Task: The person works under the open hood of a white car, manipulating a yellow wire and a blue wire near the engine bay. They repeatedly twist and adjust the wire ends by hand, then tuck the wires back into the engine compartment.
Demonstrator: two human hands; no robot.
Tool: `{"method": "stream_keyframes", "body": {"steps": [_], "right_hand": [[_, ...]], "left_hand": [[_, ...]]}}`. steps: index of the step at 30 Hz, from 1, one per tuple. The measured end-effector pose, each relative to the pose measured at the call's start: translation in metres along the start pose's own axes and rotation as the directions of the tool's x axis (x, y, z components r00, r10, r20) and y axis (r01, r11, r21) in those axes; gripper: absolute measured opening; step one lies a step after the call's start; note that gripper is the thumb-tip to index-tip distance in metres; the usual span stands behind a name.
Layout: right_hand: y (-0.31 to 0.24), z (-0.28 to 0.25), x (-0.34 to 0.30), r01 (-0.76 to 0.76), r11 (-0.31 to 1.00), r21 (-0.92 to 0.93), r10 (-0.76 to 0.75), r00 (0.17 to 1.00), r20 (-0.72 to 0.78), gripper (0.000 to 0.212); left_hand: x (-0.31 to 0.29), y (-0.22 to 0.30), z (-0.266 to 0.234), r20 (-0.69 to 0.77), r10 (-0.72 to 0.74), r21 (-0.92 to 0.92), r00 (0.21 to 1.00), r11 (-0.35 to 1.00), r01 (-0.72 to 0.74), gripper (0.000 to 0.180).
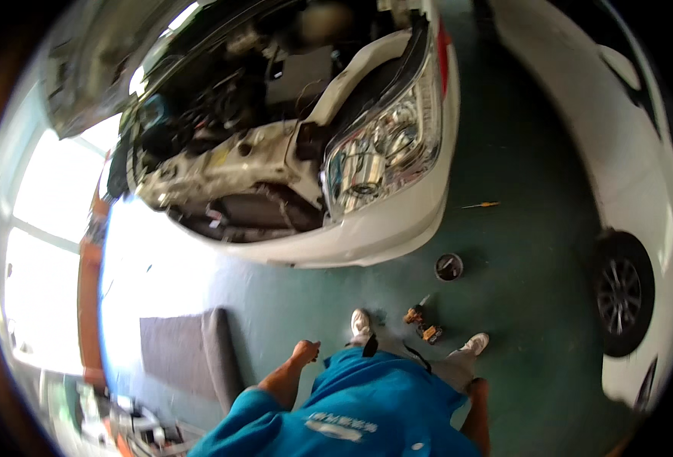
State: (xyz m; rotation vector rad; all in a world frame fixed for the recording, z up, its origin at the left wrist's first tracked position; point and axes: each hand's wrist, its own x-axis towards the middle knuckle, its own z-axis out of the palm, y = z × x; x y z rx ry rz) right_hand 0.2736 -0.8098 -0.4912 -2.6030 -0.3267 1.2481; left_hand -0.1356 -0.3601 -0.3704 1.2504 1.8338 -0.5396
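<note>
My left hand (306, 352) hangs over the floor beside my body, its fingers curled closed; whether something small is inside them I cannot make out. At my right side, my right hand (479, 388) hangs low by the hip, its fingers hidden. Ahead stands a white car (397, 240) with its hood raised and engine bay exposed. Its headlight (386, 156) faces me, and neither hand touches the car. A cordless drill (422, 324) lies on the floor between my feet. Just beyond it sits a small round container (448, 267) with small items inside.
A screwdriver (480, 204) lies on the green floor right of the bumper. To the right a second white car (573, 99) is parked, its front wheel (622, 293) close by. A dark grey mat (180, 354), rolled at one side, lies at left. Assorted equipment (142, 426) fills the lower left.
</note>
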Motion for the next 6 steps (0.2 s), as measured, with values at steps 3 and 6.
{"method": "stream_keyframes", "body": {"steps": [3, 6], "right_hand": [[0.123, -0.016, 0.031, 0.134, 0.844, 0.519, -0.121, 0.991, -0.06, 0.012], [0.161, -0.092, 0.031, -0.342, 0.483, 0.806, 0.224, 0.938, 0.263, 0.014]], "left_hand": [[-0.082, 0.005, 0.072, 0.217, -0.082, 0.175, 0.973, 0.984, 0.044, 0.039], [-0.083, 0.01, 0.117, 0.428, 0.028, 0.091, 0.903, 0.993, -0.074, 0.071]]}}
